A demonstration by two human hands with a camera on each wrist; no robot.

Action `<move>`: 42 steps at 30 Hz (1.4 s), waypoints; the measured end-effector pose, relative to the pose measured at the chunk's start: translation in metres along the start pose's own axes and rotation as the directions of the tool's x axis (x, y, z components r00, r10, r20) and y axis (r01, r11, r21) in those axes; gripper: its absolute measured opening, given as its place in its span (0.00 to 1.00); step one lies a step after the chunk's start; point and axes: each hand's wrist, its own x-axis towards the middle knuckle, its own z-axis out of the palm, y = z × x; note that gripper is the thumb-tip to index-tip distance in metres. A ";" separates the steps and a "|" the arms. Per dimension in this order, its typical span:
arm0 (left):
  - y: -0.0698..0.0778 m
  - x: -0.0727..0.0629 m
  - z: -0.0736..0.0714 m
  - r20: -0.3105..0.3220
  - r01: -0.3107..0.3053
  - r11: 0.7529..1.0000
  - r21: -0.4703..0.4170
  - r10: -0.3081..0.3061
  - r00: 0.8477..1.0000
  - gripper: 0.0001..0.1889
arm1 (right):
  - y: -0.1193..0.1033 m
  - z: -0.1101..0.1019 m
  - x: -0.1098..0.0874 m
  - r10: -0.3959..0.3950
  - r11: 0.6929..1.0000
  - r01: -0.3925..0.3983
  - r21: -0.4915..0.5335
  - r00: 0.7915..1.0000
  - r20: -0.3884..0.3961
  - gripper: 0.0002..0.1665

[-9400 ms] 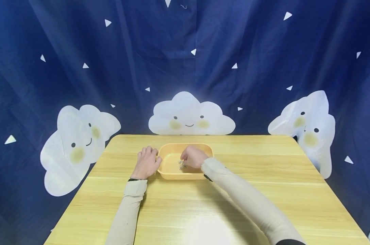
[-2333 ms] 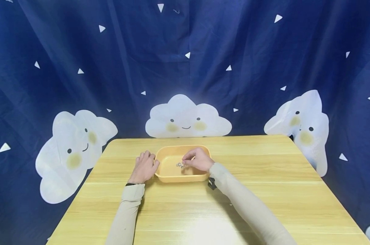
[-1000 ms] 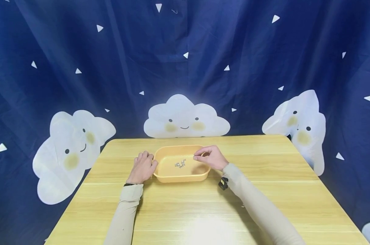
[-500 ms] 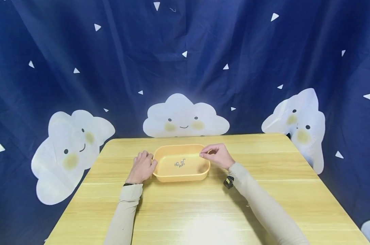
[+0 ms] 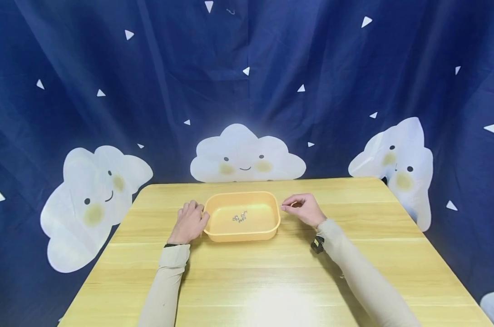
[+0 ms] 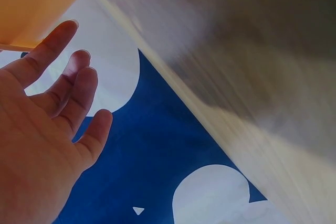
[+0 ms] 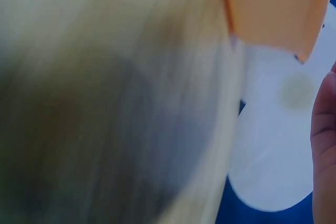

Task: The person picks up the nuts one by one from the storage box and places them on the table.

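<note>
A shallow yellow-orange plastic tray [image 5: 242,234] stands near the back of the table. On its floor lies a small loose cluster of tiny silvery pieces [image 5: 240,217]. My left hand [image 5: 188,223] rests at the tray's left rim; in the left wrist view its fingers [image 6: 86,87] are spread and loosely bent beside the orange wall. Just outside the right rim is my right hand [image 5: 306,210], with thumb and index tips brought together. I cannot tell whether something tiny lies between them. The right wrist view catches only a finger's edge [image 7: 324,124].
The wooden table [image 5: 247,272] stretches forward of the tray and to both sides. Its back edge meets a dark blue curtain [image 5: 247,104] with white cloud prints. A black device [image 5: 318,244] is strapped at the right wrist.
My right hand has drawn out of the tray to the right, past the rim, its fingertips kept together. The silvery pieces lie closer together than 9.4 s ago. My left hand stays at the rim.
</note>
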 end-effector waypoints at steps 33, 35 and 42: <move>-0.001 -0.001 0.000 0.006 0.003 1.000 -0.005 -0.003 1.000 0.14 | 0.017 -0.013 -0.002 0.181 0.871 -0.025 -0.491 0.945 0.271 0.03; -0.002 -0.001 0.000 0.010 0.003 1.000 -0.006 -0.003 1.000 0.15 | 0.016 -0.012 -0.001 0.181 0.864 -0.018 -0.504 0.944 0.277 0.03; -0.001 0.000 -0.001 0.017 0.004 1.000 -0.012 -0.004 1.000 0.15 | 0.014 -0.011 0.000 0.156 0.837 0.027 -0.546 0.945 0.287 0.03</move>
